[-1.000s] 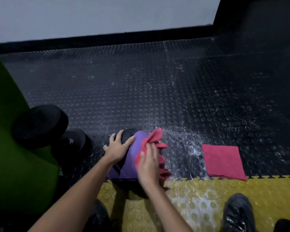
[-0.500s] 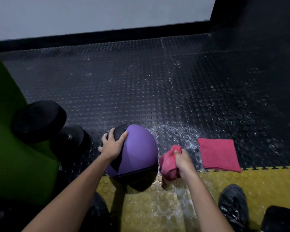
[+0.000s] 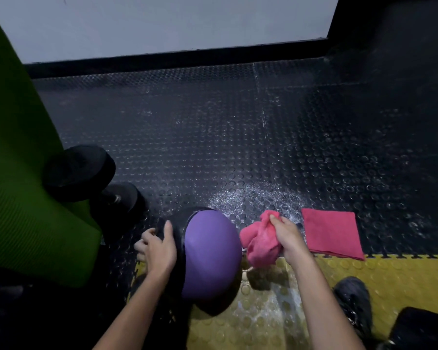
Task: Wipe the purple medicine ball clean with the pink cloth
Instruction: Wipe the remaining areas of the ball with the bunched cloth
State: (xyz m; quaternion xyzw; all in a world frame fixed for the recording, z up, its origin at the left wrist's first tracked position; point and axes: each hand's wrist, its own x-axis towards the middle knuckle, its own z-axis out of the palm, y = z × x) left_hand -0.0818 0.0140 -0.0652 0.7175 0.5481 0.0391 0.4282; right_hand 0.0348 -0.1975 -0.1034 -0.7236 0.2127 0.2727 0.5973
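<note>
Fingers of the person's left hand lay loosely spread against the black left-hand panel of the purple medicine ball, reaching round its side with the thumb pointing up over the curve. The ball sat low in the centre of the view, straddling the seam where the black studded floor met a yellow floor tile. The right hand hovered just off the ball's right flank, its fingers curled tightly round the pink cloth, which hung bunched from the fist; whether the cloth touched the ball could not be told. A second cloth of the same colour lay folded flat on the black floor just right of that hand, its near edge at the yellow tile. A pale speckled patch marked the floor just beyond the ball and the bunched cloth. To the left, a black dumbbell lay beside a green mat, near the ball but apart from it. A dark shoe stood on the yellow tile at lower right, and a pale wall ran along the far edge of the floor.
</note>
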